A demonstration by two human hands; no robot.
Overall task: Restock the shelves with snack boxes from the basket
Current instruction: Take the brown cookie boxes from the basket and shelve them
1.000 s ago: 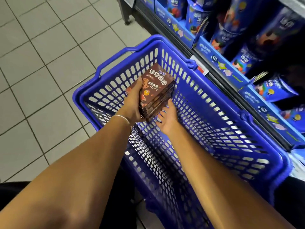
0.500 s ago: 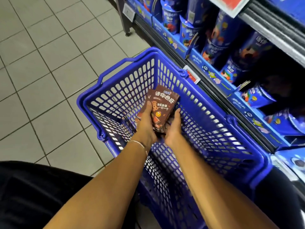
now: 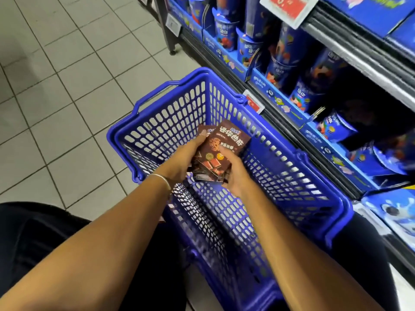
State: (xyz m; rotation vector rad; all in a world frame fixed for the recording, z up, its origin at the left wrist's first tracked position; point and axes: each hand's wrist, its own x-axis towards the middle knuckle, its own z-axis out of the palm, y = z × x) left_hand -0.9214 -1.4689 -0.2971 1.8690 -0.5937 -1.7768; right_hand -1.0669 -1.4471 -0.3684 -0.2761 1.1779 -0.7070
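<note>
A small stack of brown snack boxes (image 3: 221, 151) with cookie and chocolate pictures is held above the blue plastic basket (image 3: 292, 167). My left hand (image 3: 182, 160) grips the stack from the left, thumb on a box that sticks out behind. My right hand (image 3: 235, 173) holds the stack from the right and below, thumb across the top box's face. The basket's mesh floor shows bare under my hands. The shelves (image 3: 350, 55) stand at the right.
The lower shelf holds blue snack cups (image 3: 280, 68) in blue display trays, with a dark gap (image 3: 368, 113) among them. Price tags (image 3: 253, 102) hang on the shelf edges. Grey tiled floor (image 3: 67, 86) lies to the left. My dark-clothed legs flank the basket.
The stack has come lower and closer to me inside the basket. My right hand moved from under the boxes to grip their right side, and the boxes have fanned apart slightly.
</note>
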